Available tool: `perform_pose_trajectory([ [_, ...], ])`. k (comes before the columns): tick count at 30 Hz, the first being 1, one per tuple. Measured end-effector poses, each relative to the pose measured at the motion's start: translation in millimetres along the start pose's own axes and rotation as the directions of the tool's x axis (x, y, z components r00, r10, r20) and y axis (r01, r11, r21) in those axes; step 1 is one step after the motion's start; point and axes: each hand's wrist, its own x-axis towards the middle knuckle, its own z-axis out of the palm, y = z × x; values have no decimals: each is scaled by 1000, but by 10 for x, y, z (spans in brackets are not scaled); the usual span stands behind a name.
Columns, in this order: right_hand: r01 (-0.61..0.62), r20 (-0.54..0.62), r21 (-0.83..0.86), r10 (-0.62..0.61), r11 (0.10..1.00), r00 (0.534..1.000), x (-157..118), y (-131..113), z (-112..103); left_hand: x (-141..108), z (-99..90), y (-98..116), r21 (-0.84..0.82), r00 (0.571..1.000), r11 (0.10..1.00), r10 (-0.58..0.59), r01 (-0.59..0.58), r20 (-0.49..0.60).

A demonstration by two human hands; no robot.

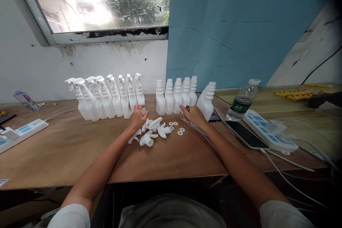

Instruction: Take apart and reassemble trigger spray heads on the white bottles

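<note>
My left hand (137,118) is at the lower front of a white spray bottle (139,91), the last in a row of bottles fitted with trigger heads. Its fingers are bent, with a gap between thumb and forefinger; I see nothing held. Just right of it lies a heap of loose white trigger sprayer heads (154,124). My right hand (194,115) is closed near the table, and a small dark brown end shows by its thumb; what it holds I cannot make out. White ring washers (180,133) lie between the hands. Thin white tubes (196,128) lie under my right wrist.
Several open-necked white bottles (169,96) stand behind my right hand, with a tilted one (207,99) beside them. To the right are a water bottle (242,101), a phone (246,134) and a power strip (269,137) with cables. Another power strip (24,130) lies left.
</note>
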Motion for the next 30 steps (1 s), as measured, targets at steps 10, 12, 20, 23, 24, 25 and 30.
perform_pose_trajectory([
  [10, 70, -86, -78, -77, 994, 993, -21, -16, 17, 485, -216, 252, 280, 971, 950, 187, -139, -150],
  [12, 72, -96, -74, -79, 995, 992, -30, -24, 7, 640, -210, 346, 204, 963, 966, 194, -156, -185],
  [20, 93, -98, -72, -100, 993, 990, -44, -51, 6, 886, -156, 505, 116, 949, 987, 140, -112, -282],
  [23, 96, -106, -74, -104, 993, 989, -46, -53, 12, 848, -171, 534, 114, 941, 981, 182, -155, -286],
  [24, 97, -111, -74, -105, 993, 988, -50, -52, 13, 836, -180, 543, 101, 935, 978, 205, -183, -289],
  [25, 99, -117, -75, -107, 992, 987, -54, -50, 14, 827, -193, 555, 83, 928, 973, 230, -215, -294],
  [30, 133, -250, 32, -121, 991, 961, -70, -36, 8, 783, -338, 719, -21, 860, 924, 346, -381, -376],
])
